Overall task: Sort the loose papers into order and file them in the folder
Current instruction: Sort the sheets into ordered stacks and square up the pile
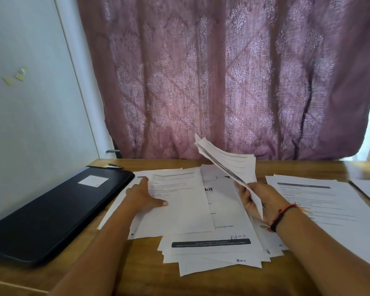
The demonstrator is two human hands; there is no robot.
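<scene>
gripped a drooping sheaf (233, 163) in the curled right hand (259, 199) above the middle of the tabletop (137, 263); pressed the left hand (145, 197), fingers straight, on the top sheet (179, 199) of the scattered pile (212, 242). had the folder (51, 210) lying closed by the left edge. probably risked sheets sliding from the loose sheaf, muddling the order.

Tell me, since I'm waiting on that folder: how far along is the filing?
Looks done: some sheets lie set apart on the right. In hand: the right hand grips a raised sheaf; the left hand presses flat on the jumbled pile. Left: that pile needs sorting, and the black folder lies closed.
</scene>
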